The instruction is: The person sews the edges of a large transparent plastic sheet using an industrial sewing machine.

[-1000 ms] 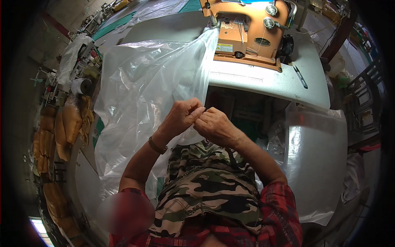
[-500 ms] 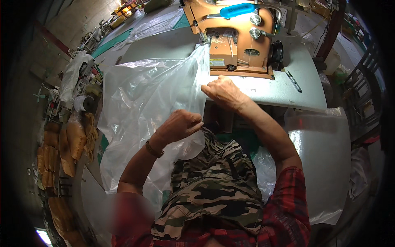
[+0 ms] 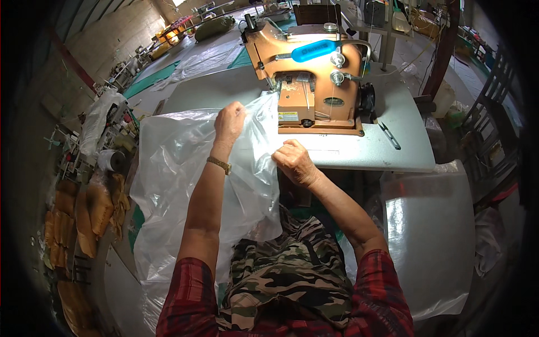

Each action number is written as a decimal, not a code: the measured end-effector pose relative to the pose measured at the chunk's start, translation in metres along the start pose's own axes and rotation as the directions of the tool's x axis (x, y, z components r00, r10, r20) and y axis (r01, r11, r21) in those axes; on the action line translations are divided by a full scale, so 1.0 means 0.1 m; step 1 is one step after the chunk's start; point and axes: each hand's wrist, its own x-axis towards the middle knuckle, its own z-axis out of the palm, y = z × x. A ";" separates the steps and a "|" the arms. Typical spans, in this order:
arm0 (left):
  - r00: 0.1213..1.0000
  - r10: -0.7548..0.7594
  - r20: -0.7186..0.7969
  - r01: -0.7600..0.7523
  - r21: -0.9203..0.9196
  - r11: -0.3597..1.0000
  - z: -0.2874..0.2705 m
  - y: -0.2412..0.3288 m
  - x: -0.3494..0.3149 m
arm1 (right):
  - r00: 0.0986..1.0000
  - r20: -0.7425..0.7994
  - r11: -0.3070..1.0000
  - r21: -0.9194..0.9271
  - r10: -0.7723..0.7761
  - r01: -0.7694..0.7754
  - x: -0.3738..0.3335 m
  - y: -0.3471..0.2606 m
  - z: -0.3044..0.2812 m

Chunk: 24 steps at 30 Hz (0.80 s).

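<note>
A large clear plastic sheet [image 3: 179, 168] spreads over the left part of the table and drapes toward my lap. Its gathered far corner runs up to the needle area of an orange-brown sewing machine [image 3: 345, 92]. My left hand [image 3: 229, 124] is curled on the sheet, left of the machine, its fingers closed on the plastic as far as I can see. At the sheet's right edge, just in front of the machine base, my right hand [image 3: 295, 161] pinches the plastic. The fingertips of both hands are partly hidden.
Thread snips [image 3: 389, 136] lie on the pale tabletop [image 3: 359, 157] right of the machine. A blue lamp [image 3: 314, 51] hangs on the machine's front. More clear plastic [image 3: 426, 236] hangs at the right. A white roll [image 3: 112, 160] and brown bundles [image 3: 95, 216] stand at the left.
My left hand has moved forward over the sheet, from near my lap to beside the machine. The whole view has shifted, so the machine sits lower; my right hand stays at the sheet's edge.
</note>
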 end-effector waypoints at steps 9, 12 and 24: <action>0.956 0.208 -0.208 -0.139 0.303 0.943 0.23 0.32 0.25 | 0.997 0.034 0.997 -0.040 0.062 -0.061 0.13 -0.12 0.05; 0.989 0.093 -0.116 -0.064 0.231 0.971 0.29 0.33 0.32 | 0.999 -0.036 0.997 -0.072 0.010 -0.013 0.20 -0.17 0.04; 0.949 0.304 -0.083 -0.288 0.163 0.944 0.38 0.80 0.06 | 0.997 0.072 0.991 -0.133 0.029 -0.019 0.25 -0.20 -0.11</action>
